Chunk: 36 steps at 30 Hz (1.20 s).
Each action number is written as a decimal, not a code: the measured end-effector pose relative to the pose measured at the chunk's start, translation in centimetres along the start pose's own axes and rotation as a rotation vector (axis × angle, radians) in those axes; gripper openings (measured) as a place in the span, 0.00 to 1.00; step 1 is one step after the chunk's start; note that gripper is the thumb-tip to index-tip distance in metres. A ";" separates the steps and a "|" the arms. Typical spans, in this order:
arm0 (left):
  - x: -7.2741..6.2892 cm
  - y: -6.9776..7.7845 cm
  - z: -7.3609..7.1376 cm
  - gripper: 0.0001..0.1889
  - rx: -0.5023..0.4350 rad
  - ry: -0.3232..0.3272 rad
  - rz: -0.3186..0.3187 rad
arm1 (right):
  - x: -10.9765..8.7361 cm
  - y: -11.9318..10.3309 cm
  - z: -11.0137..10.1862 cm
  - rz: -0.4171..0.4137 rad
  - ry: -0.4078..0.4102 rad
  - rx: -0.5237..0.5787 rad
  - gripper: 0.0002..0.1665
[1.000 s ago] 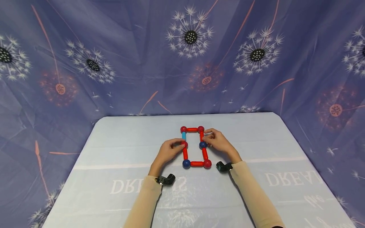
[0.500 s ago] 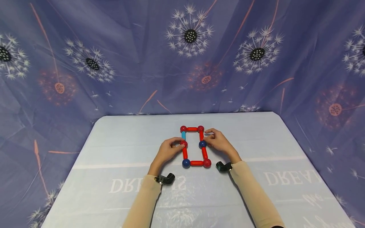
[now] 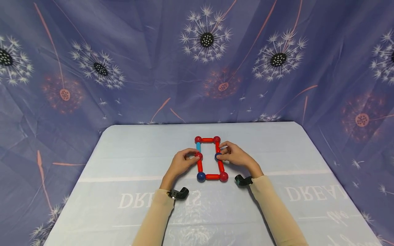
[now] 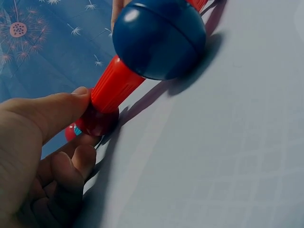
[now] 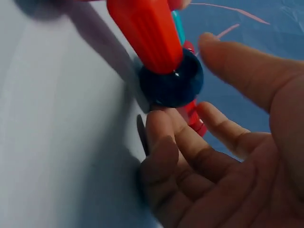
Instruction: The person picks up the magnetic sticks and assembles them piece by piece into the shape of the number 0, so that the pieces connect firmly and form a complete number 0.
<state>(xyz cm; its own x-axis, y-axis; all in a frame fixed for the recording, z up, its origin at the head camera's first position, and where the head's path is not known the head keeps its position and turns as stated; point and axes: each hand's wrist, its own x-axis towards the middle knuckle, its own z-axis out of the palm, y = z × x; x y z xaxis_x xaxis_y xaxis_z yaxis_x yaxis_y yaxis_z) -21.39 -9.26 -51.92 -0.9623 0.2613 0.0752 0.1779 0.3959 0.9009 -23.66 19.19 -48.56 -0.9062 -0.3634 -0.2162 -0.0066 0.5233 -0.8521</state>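
A rectangle of magnetic rods and balls lies on the table in the head view, its rods red except a light blue rod (image 3: pixel 198 147) on the upper left. My left hand (image 3: pixel 182 160) pinches the red ball (image 4: pixel 98 121) midway along the left side, thumb above and fingers below. Across from it, my right hand (image 3: pixel 235 154) is around the blue ball (image 5: pixel 172 83) midway along the right side. Its curled fingers reach under that ball and the thumb tip is close at the upper edge. Another blue ball (image 3: pixel 201 176) forms the near left corner.
A red ball (image 3: pixel 224 176) marks the near right corner, and two more red balls form the far corners. The table (image 3: pixel 138 147) has a pale cover with printed lettering. A purple dandelion-print curtain (image 3: pixel 172 68) stands behind and at both sides.
My right hand has shifted slightly, its thumb coming down from beside the upper right rod onto the blue ball. The left hand and the rectangle stay almost where they were.
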 end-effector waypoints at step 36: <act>0.1 0.2 0.5 0.15 0.052 0.010 0.007 | -0.2 -0.1 -0.1 0.056 0.008 0.000 0.40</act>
<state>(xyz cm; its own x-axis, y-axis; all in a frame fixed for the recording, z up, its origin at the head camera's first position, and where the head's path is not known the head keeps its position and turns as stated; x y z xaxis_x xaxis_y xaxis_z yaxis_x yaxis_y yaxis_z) -21.37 -8.75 -51.94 -0.9630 0.2558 0.0855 0.1945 0.4391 0.8771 -23.51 19.29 -48.35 -0.9087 -0.3269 -0.2596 0.0444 0.5427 -0.8387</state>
